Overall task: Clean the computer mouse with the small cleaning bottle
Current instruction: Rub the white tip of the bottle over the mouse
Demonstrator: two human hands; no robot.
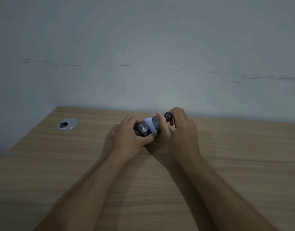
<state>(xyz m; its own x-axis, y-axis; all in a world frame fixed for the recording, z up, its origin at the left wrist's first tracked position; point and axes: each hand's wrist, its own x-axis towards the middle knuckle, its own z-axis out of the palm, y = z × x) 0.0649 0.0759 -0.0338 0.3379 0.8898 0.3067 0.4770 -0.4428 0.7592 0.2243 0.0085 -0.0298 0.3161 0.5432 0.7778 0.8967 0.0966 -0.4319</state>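
A dark computer mouse is gripped in my left hand, just above the wooden desk near its far edge. My right hand holds the small cleaning bottle, which has a grey body, a pale lilac end and a dark round cap. The bottle lies tilted, with its pale end pressed against the mouse. Most of the mouse is hidden by my left fingers.
A round silver cable grommet sits in the desk at the far left. A grey scuffed wall rises right behind the desk's far edge. The desk's left edge runs diagonally toward the near left.
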